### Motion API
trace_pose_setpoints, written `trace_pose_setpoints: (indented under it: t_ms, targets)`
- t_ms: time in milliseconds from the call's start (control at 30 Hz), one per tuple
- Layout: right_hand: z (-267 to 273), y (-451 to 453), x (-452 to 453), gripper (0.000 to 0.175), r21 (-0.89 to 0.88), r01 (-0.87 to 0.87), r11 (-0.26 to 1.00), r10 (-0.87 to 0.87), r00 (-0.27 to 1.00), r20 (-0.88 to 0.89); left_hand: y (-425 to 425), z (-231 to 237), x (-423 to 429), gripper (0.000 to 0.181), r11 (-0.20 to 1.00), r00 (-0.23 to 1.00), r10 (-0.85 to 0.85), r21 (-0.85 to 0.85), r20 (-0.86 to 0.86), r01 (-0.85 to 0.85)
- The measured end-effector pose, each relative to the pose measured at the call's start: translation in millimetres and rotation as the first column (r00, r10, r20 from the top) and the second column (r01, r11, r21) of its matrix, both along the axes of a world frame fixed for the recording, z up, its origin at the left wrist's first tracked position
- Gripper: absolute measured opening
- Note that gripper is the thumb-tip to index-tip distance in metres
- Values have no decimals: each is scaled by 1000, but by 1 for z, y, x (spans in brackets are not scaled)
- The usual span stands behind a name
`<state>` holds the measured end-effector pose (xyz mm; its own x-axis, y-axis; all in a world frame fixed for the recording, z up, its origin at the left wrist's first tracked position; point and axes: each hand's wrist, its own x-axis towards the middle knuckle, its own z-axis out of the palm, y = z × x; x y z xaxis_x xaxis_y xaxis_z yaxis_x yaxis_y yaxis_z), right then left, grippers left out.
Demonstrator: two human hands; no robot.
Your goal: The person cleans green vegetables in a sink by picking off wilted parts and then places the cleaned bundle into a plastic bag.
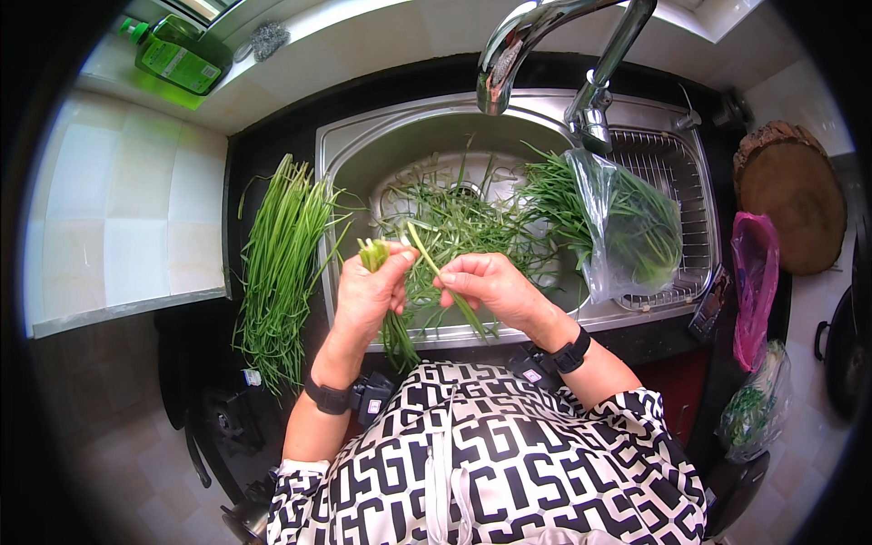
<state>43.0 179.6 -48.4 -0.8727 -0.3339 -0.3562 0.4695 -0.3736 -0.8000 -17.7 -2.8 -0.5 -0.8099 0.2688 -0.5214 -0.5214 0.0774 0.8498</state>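
Note:
My left hand (371, 283) is closed around a small bunch of green chives (398, 337), their pale cut ends poking up above the fist. Between thumb and fingers, my right hand (487, 286) pinches a single chive stalk (426, 252), whose pale end slants up close to my left fingertips. Beneath both hands, loose green leaves and scraps (470, 225) lie scattered in the steel sink basin (354, 163). A thick bundle of chives (283, 272) rests on the dark counter left of the sink. More chives stick out of a clear plastic bag (633, 231) at the basin's right side.
A chrome faucet (501, 82) arches over the basin. The bag partly covers a wire rack (664, 163). Farther right are a round wooden board (790, 197), a pink plastic bag (755, 286) and bagged greens (756, 409). A green soap bottle (182, 58) stands on the upper left ledge.

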Motion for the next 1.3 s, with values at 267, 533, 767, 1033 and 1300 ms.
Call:
trace_pose_setpoints:
  t_ms: [267,533,767,1033,1300]
  targets:
    - [-9,3,2,21,-68,47,997,-43,997,60,-15,-1,-18,11,991,990,93,-89,-109,-103]
    - [-14,-1,-1,20,-163,183,970,-162,978,134,2,1,5,18,961,980,-192,-211,-51,178]
    - [-7,-9,-1,23,-124,196,973,-193,980,37,7,-5,11,16,950,963,-268,-168,-11,262]
    - [7,-13,1,17,-22,183,983,-184,982,-39,3,-5,10,15,971,976,-219,-101,-8,218]
    - [-8,-2,0,12,161,114,980,-98,989,-107,-1,0,7,12,961,968,-251,-122,8,250]
